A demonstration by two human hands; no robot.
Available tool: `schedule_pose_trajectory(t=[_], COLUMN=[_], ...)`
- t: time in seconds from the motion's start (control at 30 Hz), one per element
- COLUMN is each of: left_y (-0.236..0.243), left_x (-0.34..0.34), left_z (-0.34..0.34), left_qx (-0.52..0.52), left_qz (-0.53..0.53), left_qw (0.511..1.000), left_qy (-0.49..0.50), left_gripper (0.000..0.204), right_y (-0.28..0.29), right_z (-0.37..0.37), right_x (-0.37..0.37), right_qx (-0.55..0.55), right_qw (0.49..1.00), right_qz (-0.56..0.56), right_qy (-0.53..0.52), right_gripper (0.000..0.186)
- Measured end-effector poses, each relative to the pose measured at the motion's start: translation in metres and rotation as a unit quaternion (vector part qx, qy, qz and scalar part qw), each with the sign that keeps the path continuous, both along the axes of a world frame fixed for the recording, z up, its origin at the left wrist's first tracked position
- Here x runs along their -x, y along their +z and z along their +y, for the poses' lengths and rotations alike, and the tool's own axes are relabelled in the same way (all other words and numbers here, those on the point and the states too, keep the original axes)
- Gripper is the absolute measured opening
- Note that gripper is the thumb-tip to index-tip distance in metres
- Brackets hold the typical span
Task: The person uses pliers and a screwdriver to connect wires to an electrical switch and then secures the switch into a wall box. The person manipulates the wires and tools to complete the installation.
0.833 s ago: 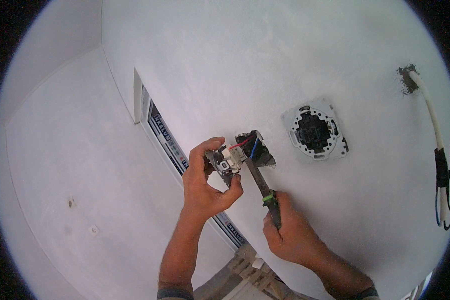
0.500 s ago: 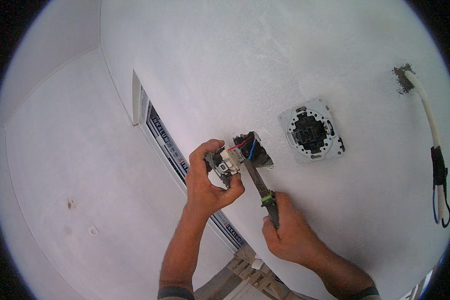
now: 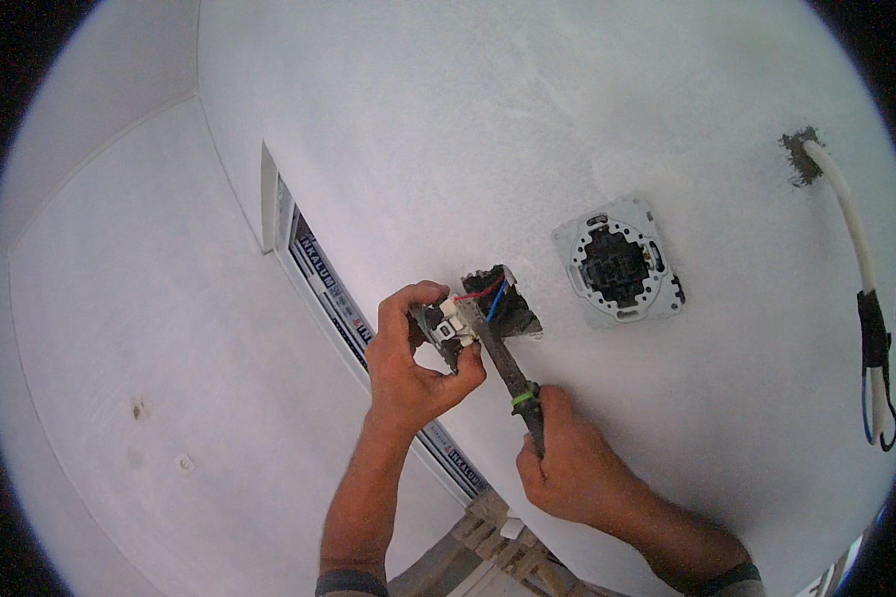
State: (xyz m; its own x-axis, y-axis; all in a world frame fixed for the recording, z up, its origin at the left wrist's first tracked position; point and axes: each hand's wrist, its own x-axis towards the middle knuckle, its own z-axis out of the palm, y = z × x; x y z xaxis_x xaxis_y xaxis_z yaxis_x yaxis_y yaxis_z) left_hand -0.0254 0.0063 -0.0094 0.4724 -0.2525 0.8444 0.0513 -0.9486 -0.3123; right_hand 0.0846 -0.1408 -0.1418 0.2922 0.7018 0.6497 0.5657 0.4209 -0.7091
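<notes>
My left hand [image 3: 413, 358] grips a light switch mechanism [image 3: 454, 326] by its edges, thumb below and fingers above, with its pale back part facing the wall box. A red wire and a blue wire [image 3: 499, 298] run from it into the dark square box hole [image 3: 517, 308] in the wall. My right hand [image 3: 567, 458] is closed round the dark handle of a flat-bladed tool [image 3: 508, 370] with a green ring. Its grimy blade reaches up to the mechanism's right side, beside the wires. Whether the tip touches the mechanism or a wire, I cannot tell.
A mounted switch mechanism [image 3: 619, 261] with a metal frame sits right of the hole. Farther right, a white cable [image 3: 856, 229] hangs from another hole, black tape round it. A window frame [image 3: 338, 289] with printed film runs along the left. Wooden pieces [image 3: 508, 542] lie below.
The tool has moved slightly up and left, its tip now against or over the mechanism's side. My right hand has shifted a little left with it. My left hand is almost still.
</notes>
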Motion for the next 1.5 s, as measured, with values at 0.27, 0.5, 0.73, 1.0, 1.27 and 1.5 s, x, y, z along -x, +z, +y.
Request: schedule_pose_trajectory(t=[0.27, 0.5, 0.73, 1.0, 1.27, 1.5], left_y=[-0.005, -0.01, -0.012, -0.016, -0.012, -0.006], left_x=[-0.004, 0.006, 0.005, 0.006, 0.002, 0.005], left_z=[0.027, 0.034, 0.018, 0.026, 0.03, 0.037], left_qx=[-0.104, -0.115, 0.09, 0.128, 0.1, 0.056], left_qz=[-0.023, -0.004, 0.001, 0.03, 0.039, 0.047], left_qw=[0.994, 0.991, 0.978, 0.964, 0.962, 0.97], left_qy=[-0.037, -0.067, -0.189, -0.231, -0.25, -0.234], left_gripper=[0.073, 0.085, 0.074, 0.069, 0.065, 0.063], right_y=[-0.006, 0.01, 0.018, 0.028, 0.029, 0.032], right_z=[0.004, -0.027, -0.038, -0.029, -0.017, -0.011], right_x=[-0.007, -0.011, -0.016, -0.019, -0.017, -0.017], right_qx=[-0.03, 0.09, 0.063, 0.059, 0.021, 0.076], right_qw=[0.999, 0.996, 0.998, 0.998, 0.999, 0.979], right_qz=[0.021, 0.002, -0.014, -0.035, -0.026, 0.121], right_qy=[0.013, 0.025, 0.002, 0.005, 0.002, 0.148], right_gripper=[0.036, 0.036, 0.034, 0.033, 0.026, 0.03])
